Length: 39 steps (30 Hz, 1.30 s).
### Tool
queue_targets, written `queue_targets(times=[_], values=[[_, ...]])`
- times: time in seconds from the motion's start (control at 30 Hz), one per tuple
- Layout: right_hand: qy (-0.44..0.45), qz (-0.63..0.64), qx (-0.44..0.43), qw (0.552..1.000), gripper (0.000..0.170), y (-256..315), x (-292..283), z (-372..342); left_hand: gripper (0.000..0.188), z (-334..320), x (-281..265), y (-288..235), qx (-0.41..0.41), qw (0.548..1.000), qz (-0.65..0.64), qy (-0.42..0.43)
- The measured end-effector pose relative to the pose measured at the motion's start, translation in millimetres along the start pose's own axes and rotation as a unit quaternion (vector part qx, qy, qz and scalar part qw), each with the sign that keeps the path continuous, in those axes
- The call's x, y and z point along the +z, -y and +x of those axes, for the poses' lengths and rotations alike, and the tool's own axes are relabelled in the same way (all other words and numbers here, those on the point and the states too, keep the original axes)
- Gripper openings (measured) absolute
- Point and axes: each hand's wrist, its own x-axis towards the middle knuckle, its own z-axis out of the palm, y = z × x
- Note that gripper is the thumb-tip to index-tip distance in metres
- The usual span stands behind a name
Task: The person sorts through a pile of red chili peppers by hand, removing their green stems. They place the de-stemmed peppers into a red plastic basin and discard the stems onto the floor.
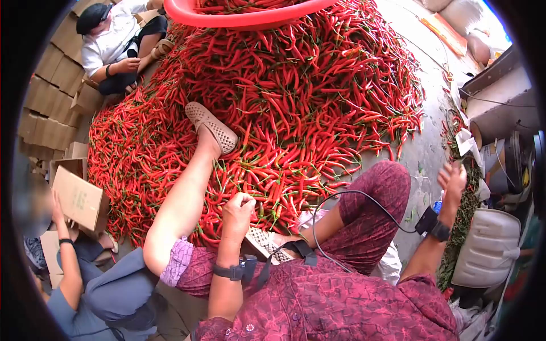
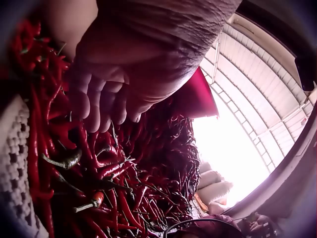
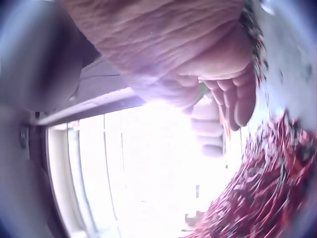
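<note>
Long red chili peppers with green stems spread in a large heap before the seated person. Just above its near edge is the left hand, fingers bent downward. In the left wrist view that left hand hangs over chilies, its fingertips overlapping them; no chili shows in its fingers. The right hand is raised off to the right, near a strip of greenish-red chilies and stems. The right wrist view shows the right hand with fingers extended and nothing visible in them.
A red plastic basin of chilies stands on the heap. Two other people sit at the left by cardboard boxes. The person's woven shoes are among the chilies. At right are a white plastic container and a dark bucket.
</note>
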Motion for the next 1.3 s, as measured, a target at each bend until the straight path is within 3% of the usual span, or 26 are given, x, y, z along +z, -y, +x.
queue_targets(times=[0.03,0.1,0.13,0.17,0.23,0.3,0.37,0.47,0.5,0.57,0.6,0.7,0.73,0.77,0.83,0.9,1.03,1.1,1.17,1.23,1.3], values=[[0.019,-0.163,-0.063,0.984,0.051,-18,-11,6,0.004,-1,-3,2,0.01,1.0,0.0,-0.016],[0.148,-0.158,-0.104,0.971,0.042,-6,7,-30,0.005,-5,-14,6,0.028,0.999,0.007,-0.044],[0.192,-0.125,-0.123,0.966,0.039,13,31,-64,0.008,-13,-22,-10,0.019,0.997,0.059,-0.053],[0.233,-0.09,-0.142,0.958,0.035,30,62,-98,0.009,-12,-30,0,0.05,0.997,0.027,-0.059],[0.331,-0.218,-0.271,0.877,0.034,35,113,-135,0.01,-24,-49,-16,0.021,0.997,0.001,-0.075],[0.428,-0.274,-0.303,0.806,0.029,18,160,-175,0.01,-38,-65,-27,0.072,0.99,-0.038,-0.115],[0.434,-0.384,-0.382,0.72,0.034,-21,201,-189,0.01,-68,-81,-59,0.085,0.978,-0.017,-0.191],[0.382,-0.466,-0.426,0.675,0.041,-73,231,-204,0.01,-106,-119,-52,0.118,0.942,-0.063,-0.308],[0.405,-0.504,-0.34,0.683,0.042,-80,235,-208,0.01,-122,-129,-57,0.141,0.919,-0.006,-0.368],[0.435,-0.5,-0.304,0.685,0.043,-101,232,-206,0.008,-151,-152,-47,0.159,0.883,-0.045,-0.44],[0.424,-0.483,-0.295,0.708,0.042,-104,230,-205,0.008,-165,-160,-48,0.189,0.876,-0.049,-0.441],[0.348,-0.429,-0.338,0.762,0.038,-74,228,-218,0.01,-189,-167,-46,0.172,0.87,-0.088,-0.454],[0.353,-0.341,-0.407,0.77,0.031,-90,239,-207,0.01,-192,-165,-41,0.168,0.875,-0.093,-0.445],[0.36,-0.311,-0.413,0.776,0.029,-74,247,-219,0.01,-191,-163,-34,0.165,0.881,-0.096,-0.434],[0.393,-0.26,-0.486,0.736,0.034,-69,270,-230,0.011,-191,-159,-35,0.168,0.888,-0.1,-0.415],[0.421,-0.229,-0.558,0.678,0.054,-85,299,-239,0.011,-192,-157,-44,0.181,0.89,-0.104,-0.405],[0.489,-0.329,-0.581,0.561,0.045,-115,299,-268,0.015,-184,-152,-57,0.188,0.899,-0.046,-0.394],[0.458,-0.314,-0.583,0.593,0.039,-129,290,-280,0.015,-175,-149,-46,0.158,0.903,-0.031,-0.398],[0.424,-0.273,-0.626,0.595,0.039,-127,272,-285,0.014,-159,-146,-23,0.12,0.915,-0.055,-0.381],[0.489,-0.319,-0.571,0.577,0.051,-121,266,-284,0.013,-125,-147,9,0.017,0.932,-0.176,-0.317],[0.484,-0.276,-0.541,0.631,0.047,-115,258,-282,0.015,-78,-164,88,-0.005,0.955,-0.195,-0.226]])
